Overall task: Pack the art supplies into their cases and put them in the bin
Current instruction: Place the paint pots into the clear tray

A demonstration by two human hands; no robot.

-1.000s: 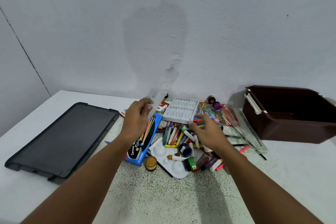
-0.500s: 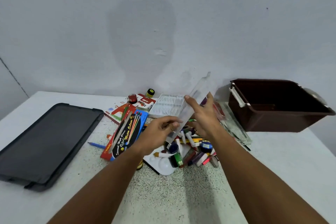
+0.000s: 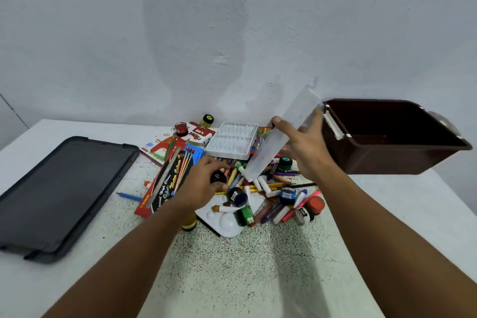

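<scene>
My right hand (image 3: 305, 146) grips a long clear plastic case (image 3: 277, 141), tilted up over the pile, its upper end near the brown bin (image 3: 402, 160). My left hand (image 3: 204, 182) curls round a small black paint pot (image 3: 218, 177) above the heap. The heap of crayons, markers and paint pots (image 3: 268, 193) lies mid-table, partly on a white palette (image 3: 227, 224). A white moulded tray (image 3: 235, 141) sits behind it. Left of my left hand lies a water colour box (image 3: 169, 183).
A dark grey bin lid (image 3: 59, 188) lies flat at the left. A pastels box (image 3: 198, 133) and a yellow pot (image 3: 207, 119) stand near the wall. A blue pencil (image 3: 129, 196) lies alone between lid and pile.
My right hand lifted the clear case higher and to the right, toward the bin. My left hand let go of the case, dropped to the pile and took a black pot.
</scene>
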